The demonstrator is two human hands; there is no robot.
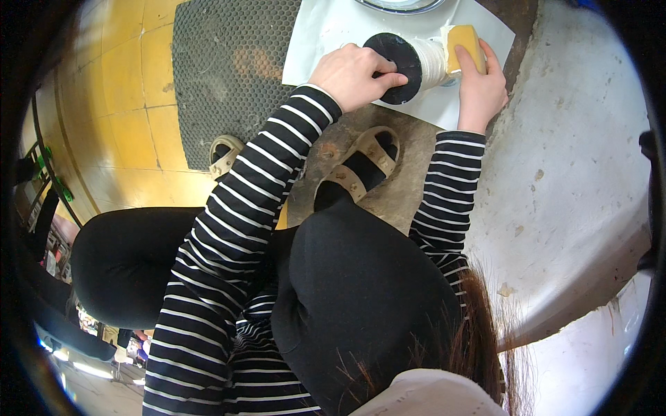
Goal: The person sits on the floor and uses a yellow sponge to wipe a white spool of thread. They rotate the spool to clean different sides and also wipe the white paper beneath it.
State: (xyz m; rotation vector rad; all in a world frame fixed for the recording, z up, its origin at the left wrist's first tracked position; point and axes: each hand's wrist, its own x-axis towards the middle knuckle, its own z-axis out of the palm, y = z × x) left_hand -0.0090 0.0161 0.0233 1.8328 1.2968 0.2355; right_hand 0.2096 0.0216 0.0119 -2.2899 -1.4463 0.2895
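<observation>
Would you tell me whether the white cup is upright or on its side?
On its side: the cup lies horizontal, black base facing the left hand.

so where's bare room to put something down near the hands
Bare room: the dark honeycomb mat left of the white sheet, the yellow tiles beyond it, and the sheet's upper left corner. Crowded: the sheet's right part, where the left hand holds a black-ended white spool and the right hand presses a yellow sponge; sandalled feet fill the ground below.

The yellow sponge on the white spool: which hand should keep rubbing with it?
Right, probably. The right hand already presses the yellow sponge against the white spool, while the left hand grips its black end disc and steadies it.
</observation>
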